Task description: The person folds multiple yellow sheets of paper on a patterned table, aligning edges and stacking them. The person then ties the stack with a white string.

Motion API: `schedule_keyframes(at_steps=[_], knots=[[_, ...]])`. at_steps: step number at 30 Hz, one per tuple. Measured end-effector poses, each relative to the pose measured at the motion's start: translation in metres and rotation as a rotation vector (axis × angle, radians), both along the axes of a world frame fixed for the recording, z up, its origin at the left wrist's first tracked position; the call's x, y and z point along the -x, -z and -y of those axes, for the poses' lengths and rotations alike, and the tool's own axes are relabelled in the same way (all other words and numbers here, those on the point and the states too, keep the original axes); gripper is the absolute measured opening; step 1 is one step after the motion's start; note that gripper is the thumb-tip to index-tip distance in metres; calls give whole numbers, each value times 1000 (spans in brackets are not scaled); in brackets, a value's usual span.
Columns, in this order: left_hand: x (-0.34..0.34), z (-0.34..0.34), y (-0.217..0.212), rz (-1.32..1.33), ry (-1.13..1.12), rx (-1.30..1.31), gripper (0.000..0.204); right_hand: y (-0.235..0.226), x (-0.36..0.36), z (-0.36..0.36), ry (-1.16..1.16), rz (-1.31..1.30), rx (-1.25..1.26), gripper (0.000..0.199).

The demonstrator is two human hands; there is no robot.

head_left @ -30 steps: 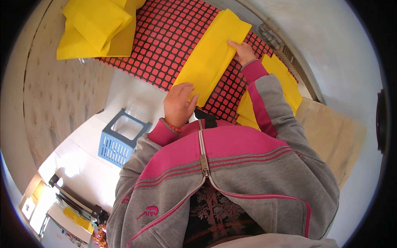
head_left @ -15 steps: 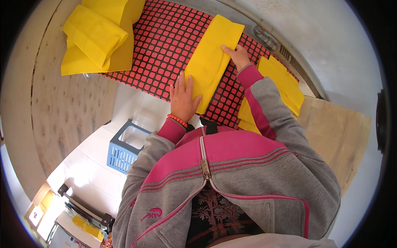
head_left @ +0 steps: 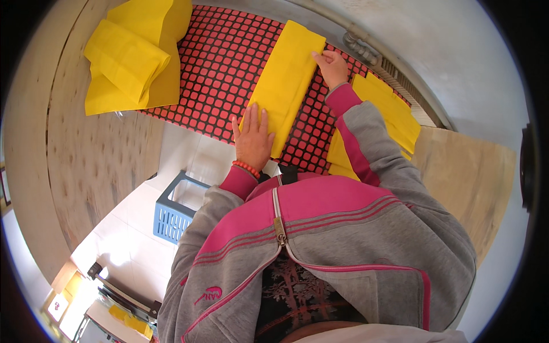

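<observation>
A long folded yellow sheet (head_left: pixel 284 71), cloth-like, lies slantwise on a red-and-black patterned table cover (head_left: pixel 220 63). My left hand (head_left: pixel 253 137), with a red bead bracelet at its wrist, rests flat on the near end of the sheet, fingers stretched out. At the far right edge my right hand (head_left: pixel 333 67) is closed, thumb and forefinger pinching the sheet's border. A pile of folded yellow pieces (head_left: pixel 389 111) sits to the right, partly hidden under my right forearm. On the left, a larger yellow sheet (head_left: pixel 166 68) carries a folded yellow bundle (head_left: pixel 126 60).
Below the table's near edge, a blue slatted basket (head_left: pixel 173 220) stands on the pale tiled floor. Wooden boards (head_left: pixel 103 148) flank the table on the left, another wooden surface (head_left: pixel 463 171) on the right. A pipe (head_left: pixel 357 37) and a radiator (head_left: pixel 409 91) run along the wall.
My right hand has drawn its fingers in from the sheet's top to its right edge. The left hand stays flat on the near end. The view has shifted slightly.
</observation>
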State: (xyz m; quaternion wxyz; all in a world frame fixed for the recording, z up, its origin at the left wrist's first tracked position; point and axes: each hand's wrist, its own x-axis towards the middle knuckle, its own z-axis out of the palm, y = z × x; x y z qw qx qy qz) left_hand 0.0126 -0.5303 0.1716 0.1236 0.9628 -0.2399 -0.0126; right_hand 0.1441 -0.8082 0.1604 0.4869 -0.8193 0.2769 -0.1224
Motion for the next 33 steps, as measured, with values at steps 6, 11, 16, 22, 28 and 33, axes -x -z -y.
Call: schedule_keyframes(at_steps=[6, 11, 16, 22, 28, 33], knots=[[3, 3, -3, -34, -25, 23, 67, -15, 1, -35, -391, 249, 762, 53], [3, 5, -3, -17, 5, -7, 68, 0, 2, -58, -558, 26, 787, 55], [6, 2, -6, -20, 42, 21, 72, 6, 3, -62, -527, 65, 842, 54], [10, 2, -12, -36, 72, -18, 83, -18, 30, -72, -511, 142, 779, 50], [9, 0, -11, 23, 121, -61, 81, -42, 136, -97, -639, 271, 547, 38], [12, -1, -15, 135, 222, 30, 80, -47, 241, -94, -563, 130, 313, 30]])
